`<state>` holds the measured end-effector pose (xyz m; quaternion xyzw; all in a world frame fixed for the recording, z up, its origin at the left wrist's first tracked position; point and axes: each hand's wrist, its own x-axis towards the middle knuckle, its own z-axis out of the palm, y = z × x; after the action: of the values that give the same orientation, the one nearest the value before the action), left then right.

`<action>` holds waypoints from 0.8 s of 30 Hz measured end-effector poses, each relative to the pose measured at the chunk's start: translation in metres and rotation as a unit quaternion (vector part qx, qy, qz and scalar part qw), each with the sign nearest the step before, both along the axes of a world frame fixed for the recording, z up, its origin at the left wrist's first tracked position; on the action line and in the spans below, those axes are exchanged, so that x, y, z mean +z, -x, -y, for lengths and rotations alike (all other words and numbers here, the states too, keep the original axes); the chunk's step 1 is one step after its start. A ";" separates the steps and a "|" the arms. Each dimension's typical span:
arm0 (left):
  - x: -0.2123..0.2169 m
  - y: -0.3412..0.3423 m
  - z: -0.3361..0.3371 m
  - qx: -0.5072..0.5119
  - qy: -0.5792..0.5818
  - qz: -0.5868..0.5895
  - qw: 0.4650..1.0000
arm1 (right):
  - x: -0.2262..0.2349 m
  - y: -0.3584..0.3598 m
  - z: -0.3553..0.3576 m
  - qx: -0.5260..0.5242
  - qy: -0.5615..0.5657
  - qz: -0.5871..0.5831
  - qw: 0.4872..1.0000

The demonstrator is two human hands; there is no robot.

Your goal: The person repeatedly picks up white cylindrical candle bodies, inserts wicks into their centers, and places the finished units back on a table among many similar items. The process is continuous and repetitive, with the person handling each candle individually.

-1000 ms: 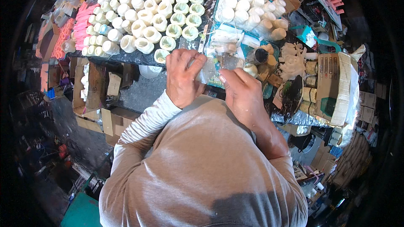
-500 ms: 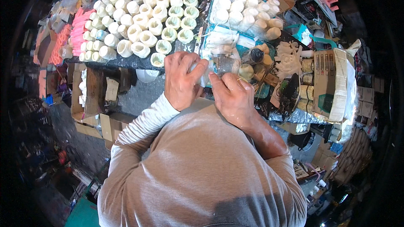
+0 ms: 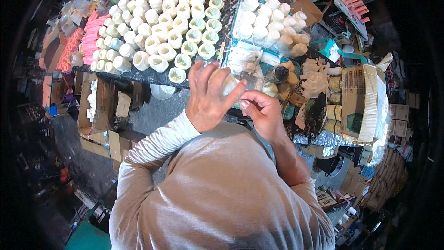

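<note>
My left hand (image 3: 208, 96) is curled round a whitish rounded piece (image 3: 229, 84), partly hidden behind its fingers, at the table's near edge. To its right, my right hand (image 3: 264, 113) is closed in a pinch, thumb against the bent fingers, close beside that piece. Whatever the pinch holds is too small to make out. Ahead and to the left stand rows of white cup-shaped pieces (image 3: 159, 32), several of the nearer right ones greenish inside. A dark-topped jar (image 3: 279, 73) stands just beyond my right hand.
A blue tray (image 3: 235, 23) of white pieces stands at the far right of the table. Pink sticks (image 3: 94, 34) lie at the left. Pale scraps (image 3: 314, 75) and an upright cardboard box (image 3: 358, 102) are on the right. An open carton (image 3: 102, 106) stands below the table at left.
My left hand has lifted its fingers and turned, so the whitish piece now shows between my hands. My right hand has drawn slightly down and right, its fingers now pinched. The view has shifted a little.
</note>
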<state>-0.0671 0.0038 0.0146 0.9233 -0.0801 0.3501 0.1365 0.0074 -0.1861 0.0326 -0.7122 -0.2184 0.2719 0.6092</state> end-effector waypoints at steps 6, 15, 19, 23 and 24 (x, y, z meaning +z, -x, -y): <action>-0.011 -0.005 0.003 0.018 0.368 -0.037 0.929 | -0.011 0.025 -0.002 -0.035 -0.051 -0.038 0.997; -0.012 0.002 -0.002 -0.336 0.621 -0.045 0.707 | -0.028 0.029 -0.008 -0.072 -0.087 0.021 0.993; -0.002 0.016 0.009 -0.209 0.731 -0.094 0.643 | -0.035 0.029 -0.002 -0.057 -0.050 0.136 0.988; -0.007 0.019 0.022 -0.203 0.765 -0.155 0.591 | -0.051 0.034 0.003 -0.106 -0.058 0.088 0.989; -0.009 0.022 0.023 -0.196 0.768 -0.178 0.583 | -0.056 0.036 0.003 -0.121 -0.055 0.075 0.988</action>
<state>-0.0892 -0.0194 0.0061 0.4804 0.0656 0.0742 0.8715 -0.0286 -0.1892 -0.0232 -0.7173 -0.1902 0.1297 0.6576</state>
